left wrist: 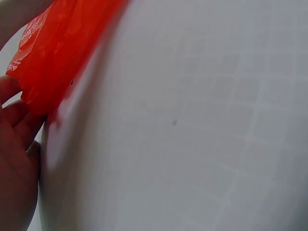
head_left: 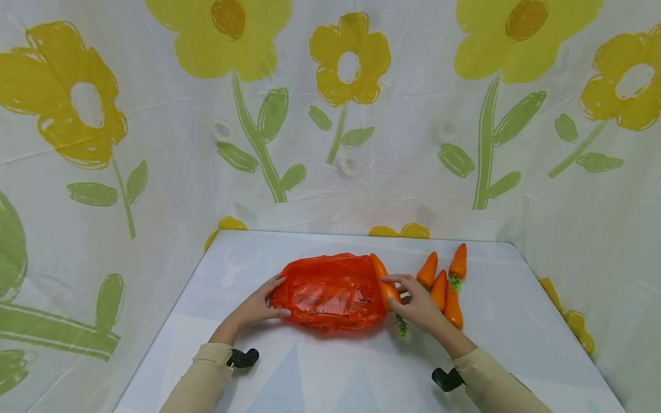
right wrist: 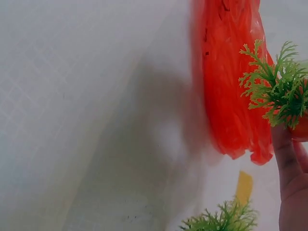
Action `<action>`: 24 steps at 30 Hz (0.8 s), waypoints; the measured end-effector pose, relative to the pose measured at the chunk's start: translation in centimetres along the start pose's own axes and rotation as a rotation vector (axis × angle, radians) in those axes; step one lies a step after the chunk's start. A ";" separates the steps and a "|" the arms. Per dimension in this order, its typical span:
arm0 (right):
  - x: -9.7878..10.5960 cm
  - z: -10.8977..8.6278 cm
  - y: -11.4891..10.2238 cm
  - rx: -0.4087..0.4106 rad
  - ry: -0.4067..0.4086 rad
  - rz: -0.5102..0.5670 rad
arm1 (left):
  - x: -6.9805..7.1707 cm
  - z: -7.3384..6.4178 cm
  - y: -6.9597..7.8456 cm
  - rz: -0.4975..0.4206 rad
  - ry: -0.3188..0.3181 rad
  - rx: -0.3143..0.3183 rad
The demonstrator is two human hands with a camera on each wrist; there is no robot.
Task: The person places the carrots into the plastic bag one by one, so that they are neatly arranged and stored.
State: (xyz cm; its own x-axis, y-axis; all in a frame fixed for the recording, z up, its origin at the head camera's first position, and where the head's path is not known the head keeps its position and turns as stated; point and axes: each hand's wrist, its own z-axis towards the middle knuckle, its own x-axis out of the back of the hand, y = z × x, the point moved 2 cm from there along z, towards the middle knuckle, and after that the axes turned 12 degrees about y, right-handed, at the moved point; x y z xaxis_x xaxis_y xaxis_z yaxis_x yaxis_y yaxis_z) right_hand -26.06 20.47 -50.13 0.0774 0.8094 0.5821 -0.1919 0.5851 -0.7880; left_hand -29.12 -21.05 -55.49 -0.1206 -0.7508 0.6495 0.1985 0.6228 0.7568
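A red plastic bag (head_left: 330, 292) lies on the table with its mouth spread open upward. My left hand (head_left: 260, 301) holds the bag's left end, thumb at the near side and fingers at the far side. In the left wrist view, fingers (left wrist: 17, 108) touch the crumpled red plastic. Between thumb and fingers, my right hand (head_left: 415, 301) pinches an orange toy carrot (head_left: 381, 272) over the bag's right rim. Its green leafy top (right wrist: 276, 82) points toward me.
Several more toy carrots (head_left: 427, 271) lie on the white table (head_left: 330, 373) to the right, behind and beside my right hand. A flower-printed cloth (head_left: 392, 172) hangs around the table's back and sides.
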 end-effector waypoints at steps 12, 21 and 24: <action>-1.2 0.1 -0.6 -0.012 -0.037 0.034 | -0.2 0.1 -0.2 -0.012 0.001 -0.007; -1.8 0.3 -1.2 0.027 -0.046 0.045 | -0.1 0.0 -0.2 -0.019 0.007 -0.019; -2.0 0.3 -1.3 0.031 -0.045 0.049 | -0.1 0.1 -0.2 -0.024 0.009 -0.016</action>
State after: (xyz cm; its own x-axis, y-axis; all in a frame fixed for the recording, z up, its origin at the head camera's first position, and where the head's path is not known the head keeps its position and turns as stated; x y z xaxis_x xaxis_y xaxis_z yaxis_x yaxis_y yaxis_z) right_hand -26.27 18.06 -50.18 0.0232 0.8337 0.5518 -0.2245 0.5422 -0.8097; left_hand -29.21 -21.05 -55.74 -0.1170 -0.7673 0.6305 0.2114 0.6011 0.7707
